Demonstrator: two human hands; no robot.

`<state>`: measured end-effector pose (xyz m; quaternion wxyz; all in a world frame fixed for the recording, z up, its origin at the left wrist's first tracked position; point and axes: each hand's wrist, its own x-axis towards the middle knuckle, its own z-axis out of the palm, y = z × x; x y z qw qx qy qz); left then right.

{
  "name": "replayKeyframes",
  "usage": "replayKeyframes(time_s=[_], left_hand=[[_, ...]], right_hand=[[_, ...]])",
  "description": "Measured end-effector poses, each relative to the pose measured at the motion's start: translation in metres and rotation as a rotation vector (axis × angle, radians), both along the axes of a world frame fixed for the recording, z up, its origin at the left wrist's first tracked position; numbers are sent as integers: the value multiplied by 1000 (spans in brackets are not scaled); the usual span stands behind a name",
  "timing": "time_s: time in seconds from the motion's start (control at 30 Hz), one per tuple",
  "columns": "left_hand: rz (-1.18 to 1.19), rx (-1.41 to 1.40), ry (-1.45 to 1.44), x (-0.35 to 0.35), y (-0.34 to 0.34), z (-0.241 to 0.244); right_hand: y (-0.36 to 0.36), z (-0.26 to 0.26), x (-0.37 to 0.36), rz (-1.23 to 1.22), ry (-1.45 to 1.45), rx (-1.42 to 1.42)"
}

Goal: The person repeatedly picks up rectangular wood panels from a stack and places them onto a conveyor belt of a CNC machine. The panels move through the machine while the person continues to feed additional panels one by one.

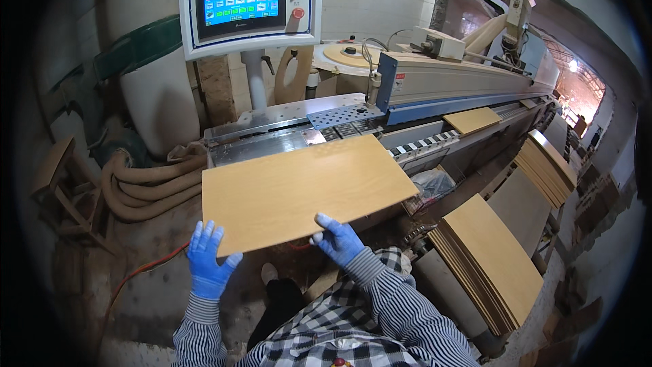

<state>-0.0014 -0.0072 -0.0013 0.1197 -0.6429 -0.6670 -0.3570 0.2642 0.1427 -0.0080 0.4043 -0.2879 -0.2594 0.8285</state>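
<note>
A rectangular wood-faced panel [300,188] lies before me, its far edge over the metal infeed table [254,150] of an edge-banding machine and its near edge overhanging toward me. My left hand [209,257], in a blue-coated work glove, is at the panel's near left corner, with fingers along the left edge and thumb spread away. My right hand [340,239], gloved alike, grips the near edge. Its thumb is on the upper face, while the other fingers are mostly hidden below.
A control screen [241,2] stands beyond the table. Another panel [472,120] lies on the machine's conveyor track [425,143]. Panel stacks [489,260] rest on rollers at right. Ribbed hoses [153,191] and a wooden stool [71,193] are at left; a red cable [145,267] crosses the floor.
</note>
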Motion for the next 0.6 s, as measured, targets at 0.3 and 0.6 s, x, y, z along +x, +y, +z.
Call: replayKeyframes(time_s=[0.3,0.6], left_hand=[[164,-4,-94,-40,70,-9],[216,-70,-89,-40,88,-6]], right_hand=[[5,-4,35,-46,151,142],[-78,-94,136,-320,-1222,975]])
